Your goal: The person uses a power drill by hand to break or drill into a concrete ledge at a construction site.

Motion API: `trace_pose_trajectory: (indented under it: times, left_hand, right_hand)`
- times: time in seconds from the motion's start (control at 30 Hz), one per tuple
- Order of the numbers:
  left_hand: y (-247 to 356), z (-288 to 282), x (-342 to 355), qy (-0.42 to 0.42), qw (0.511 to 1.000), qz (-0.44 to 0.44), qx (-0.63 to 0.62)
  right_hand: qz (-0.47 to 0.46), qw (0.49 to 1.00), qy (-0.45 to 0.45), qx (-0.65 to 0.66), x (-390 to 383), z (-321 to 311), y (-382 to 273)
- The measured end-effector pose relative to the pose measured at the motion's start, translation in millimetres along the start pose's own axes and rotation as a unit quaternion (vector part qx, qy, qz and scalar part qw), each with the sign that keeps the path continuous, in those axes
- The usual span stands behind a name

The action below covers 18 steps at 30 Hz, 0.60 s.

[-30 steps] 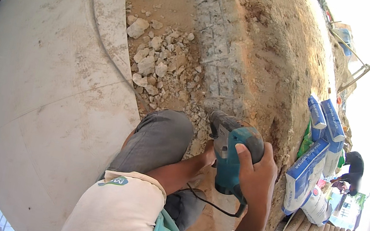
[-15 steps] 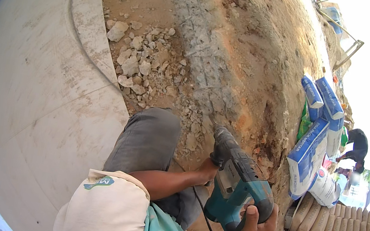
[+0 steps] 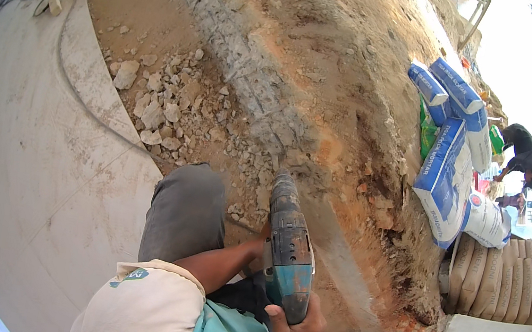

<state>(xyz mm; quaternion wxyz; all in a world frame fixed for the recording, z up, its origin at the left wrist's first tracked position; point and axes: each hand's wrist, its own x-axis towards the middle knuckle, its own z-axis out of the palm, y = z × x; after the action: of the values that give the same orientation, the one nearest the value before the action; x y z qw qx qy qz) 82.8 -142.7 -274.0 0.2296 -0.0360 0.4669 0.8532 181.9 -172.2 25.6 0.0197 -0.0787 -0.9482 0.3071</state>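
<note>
A teal and black rotary hammer [image 3: 290, 237] points away from me, its bit end against the rough grey concrete strip [image 3: 260, 98]. My right hand [image 3: 300, 330] is wrapped round its rear grip, with the thumb on the near side. On the left flank of the tool, near its front, my left hand [image 3: 258, 246] holds on; the tool's body hides most of those fingers. Broken concrete chunks [image 3: 167, 104] lie on the soil left of the bit. My bent knee [image 3: 190, 199] in grey trousers is beside the left forearm.
A grey cable [image 3: 74, 92] runs over the pale slab [image 3: 36, 149] at left. Blue and white bags [image 3: 444, 175] and stacked brown sacks [image 3: 514, 281] stand at right. Beyond them a person [image 3: 521, 149] in dark clothes bends over. An earth bank [image 3: 366, 112] rises right of the concrete.
The rotary hammer has rolled from showing its side to showing its top, and sits further left in view. Both hands have stayed on it. The whole view has shifted.
</note>
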Motion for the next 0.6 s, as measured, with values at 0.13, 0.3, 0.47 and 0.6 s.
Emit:
trace_pose_trajectory:
  times: [0.13, 0.3, 0.47, 0.6]
  left_hand:
    - [-22, -14, 9, -0.011, 0.999, -0.010, 0.030]
    - [-42, -32, 26, -0.024, 0.998, -0.015, 0.063]
    - [-69, -58, 62, -0.030, 0.995, -0.019, 0.096]
    - [-121, -91, 89, -0.021, 0.993, -0.019, 0.116]
  right_hand:
    - [-0.002, 1.000, 0.017, 0.024, -12, 4, 19]
    - [-0.021, 0.996, 0.083, 0.034, -14, 8, 49]
    - [-0.006, 0.993, 0.112, 0.019, 24, 8, 63]
    - [0.027, 0.995, 0.076, 0.062, 60, 0, 50]
